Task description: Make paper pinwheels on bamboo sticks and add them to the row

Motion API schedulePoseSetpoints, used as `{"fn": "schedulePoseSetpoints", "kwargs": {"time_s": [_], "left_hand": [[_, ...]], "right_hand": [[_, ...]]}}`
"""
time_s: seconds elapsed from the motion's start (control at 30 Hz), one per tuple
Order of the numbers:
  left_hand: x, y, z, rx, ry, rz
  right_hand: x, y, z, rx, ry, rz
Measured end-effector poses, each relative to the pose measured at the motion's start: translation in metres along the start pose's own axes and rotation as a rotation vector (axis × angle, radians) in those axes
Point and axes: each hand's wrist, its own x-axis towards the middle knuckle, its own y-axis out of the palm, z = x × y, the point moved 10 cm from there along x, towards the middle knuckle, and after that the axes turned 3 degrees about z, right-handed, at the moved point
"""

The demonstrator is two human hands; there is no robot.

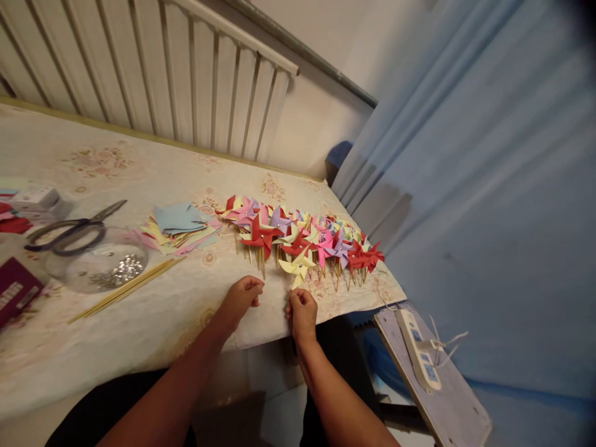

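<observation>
Both my hands rest at the near edge of a table covered with a pale floral cloth (139, 323). My left hand (242, 297) is curled into a loose fist with nothing visible in it. My right hand (302, 310) is closed in a pinch at the stick end of a yellow paper pinwheel (298, 266). Just beyond my hands lies a row of several paper pinwheels (302, 239) in red, pink, purple and yellow, each on a wooden stick.
Left of the pinwheels lie a stack of coloured paper squares (179, 226), bamboo sticks (125, 288), scissors (74, 231) atop a clear jar of metal pins (105, 267), and small boxes. A power strip (419, 354) lies on a board at right. A blue curtain hangs right.
</observation>
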Motion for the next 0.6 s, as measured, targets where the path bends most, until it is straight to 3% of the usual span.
{"fn": "schedulePoseSetpoints", "kwargs": {"time_s": [0.2,0.6], "left_hand": [[0.000,0.000,0.002,-0.009,-0.014,0.003],[0.000,0.001,0.000,-0.019,-0.009,0.018]], "right_hand": [[0.011,0.009,-0.003,-0.079,0.023,0.033],[0.029,0.025,0.009,-0.285,-0.077,0.055]]}}
